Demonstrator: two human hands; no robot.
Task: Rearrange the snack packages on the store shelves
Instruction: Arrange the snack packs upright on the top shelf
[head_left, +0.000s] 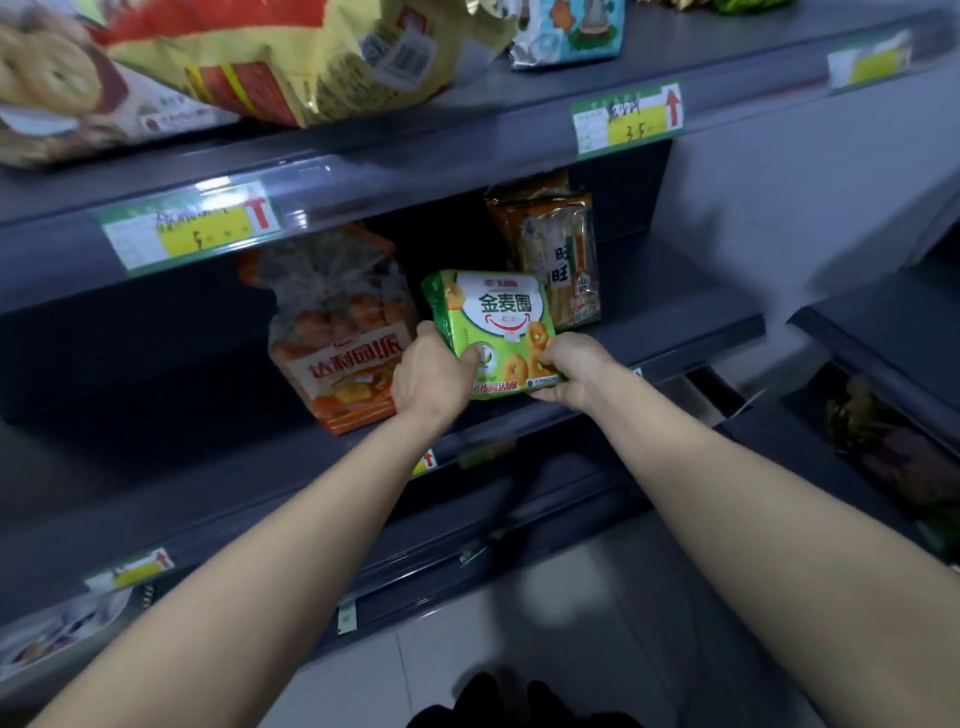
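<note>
The dark grey middle shelf (675, 306) is occupied by an orange pastry bag (343, 338) at the left and a rice cracker pack (563, 260) at the back right. Between them, a green snack packet (493, 317) is held upright near the shelf's front edge, gripped at its lower corners by the left hand (431, 376) and the right hand (571, 371).

Bare forearms extended forward, left hand (435, 375), right hand (572, 370), both gripping green packet (493, 317)
</note>
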